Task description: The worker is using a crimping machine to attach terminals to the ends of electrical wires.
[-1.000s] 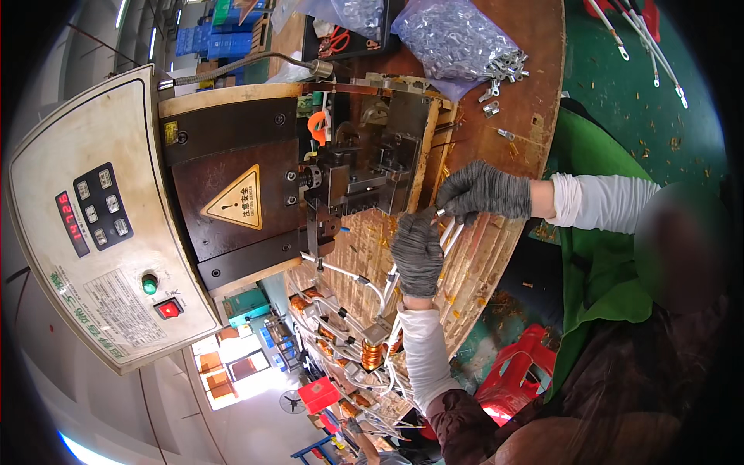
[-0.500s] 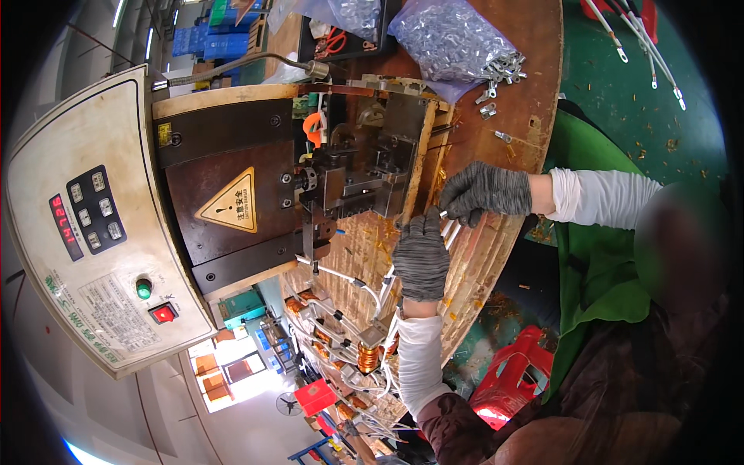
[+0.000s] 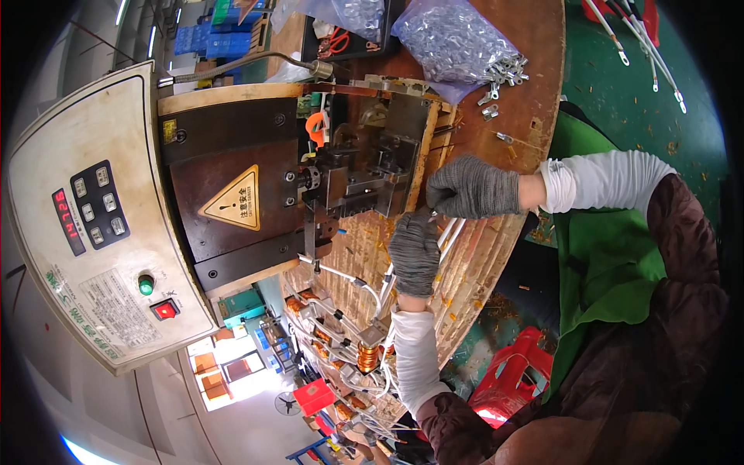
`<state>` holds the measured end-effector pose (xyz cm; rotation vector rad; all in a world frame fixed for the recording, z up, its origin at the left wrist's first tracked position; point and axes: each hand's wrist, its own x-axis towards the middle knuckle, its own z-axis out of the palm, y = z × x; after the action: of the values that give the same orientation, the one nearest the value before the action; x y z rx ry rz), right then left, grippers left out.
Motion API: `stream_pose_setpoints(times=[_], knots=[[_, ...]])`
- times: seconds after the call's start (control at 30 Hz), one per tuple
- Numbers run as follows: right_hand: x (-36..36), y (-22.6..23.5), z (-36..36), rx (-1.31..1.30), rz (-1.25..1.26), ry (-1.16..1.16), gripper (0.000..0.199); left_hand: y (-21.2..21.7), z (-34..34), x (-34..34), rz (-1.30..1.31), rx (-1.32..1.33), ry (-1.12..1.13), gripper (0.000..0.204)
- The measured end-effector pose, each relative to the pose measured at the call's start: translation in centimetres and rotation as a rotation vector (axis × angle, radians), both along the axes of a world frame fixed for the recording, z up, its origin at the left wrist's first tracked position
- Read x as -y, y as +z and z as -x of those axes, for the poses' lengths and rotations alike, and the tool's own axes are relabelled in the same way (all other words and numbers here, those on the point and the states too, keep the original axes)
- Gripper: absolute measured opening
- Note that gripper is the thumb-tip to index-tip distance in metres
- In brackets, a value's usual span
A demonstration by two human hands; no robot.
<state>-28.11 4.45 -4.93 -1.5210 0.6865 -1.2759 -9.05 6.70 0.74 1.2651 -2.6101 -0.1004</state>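
My right hand [image 3: 474, 188], in a grey striped knit glove, is closed beside the machine's edge, fingers curled inward. Just below it in the picture, my left hand [image 3: 415, 252], gloved alike, is closed too, its fingertips almost meeting the right hand's. A small pale metal bit [image 3: 434, 213] shows between them; its kind is too small to tell. White cables [image 3: 449, 239] run close by the hands over the worn wooden table [image 3: 473, 263]. Whether either hand grips a cable cannot be seen. The terminal machine [image 3: 360, 174] stands to the left of both hands.
A plastic bag of metal cable lugs [image 3: 453, 46] lies at the top, several spilled out. The machine's control box [image 3: 108, 225] fills the left side. Copper coils with white cables [image 3: 368, 356] lie at the lower middle. A red plastic stool [image 3: 515, 376] stands on the floor.
My right hand has shifted slightly left, its fingers more tightly curled, and its forearm has swung so that the brown sleeve shows. My left hand has moved slightly left and down.
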Motion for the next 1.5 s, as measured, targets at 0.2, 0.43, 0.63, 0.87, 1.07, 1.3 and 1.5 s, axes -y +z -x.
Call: stream_pose_setpoints(times=[0.2,0.43,0.63,0.87,1.07,1.3,1.5], knots=[[1.4,0.8,0.6,0.067,-0.422,0.314,0.013,1.1,-0.2,-0.7,-0.251,-0.188,0.168,0.024],[3.1,2.1,0.5,0.199,-0.618,0.429,0.016,-0.9,-4.4,-0.1,-0.312,-0.488,0.312,0.022],[5.4,2.4,0.1,0.082,-0.554,0.312,0.012,-1.6,-3.5,1.3,-0.244,-0.579,0.346,0.015],[7.4,3.8,-1.6,0.04,-0.504,0.29,0.011,-0.9,-3.6,2.1,0.028,-0.582,0.338,0.012],[9.1,3.5,-2.1,-0.021,-0.502,0.296,0.01,-1.6,-4.6,3.3,0.018,-0.521,0.353,0.012],[12.3,0.9,-4.2,-0.482,0.175,0.22,0.01,-2.1,-4.6,4.0,0.056,-0.558,0.394,0.01],[12.0,4.6,-2.9,-0.388,-0.155,0.285,0.012,-2.5,-5.6,4.6,0.051,-0.669,0.433,0.006]])
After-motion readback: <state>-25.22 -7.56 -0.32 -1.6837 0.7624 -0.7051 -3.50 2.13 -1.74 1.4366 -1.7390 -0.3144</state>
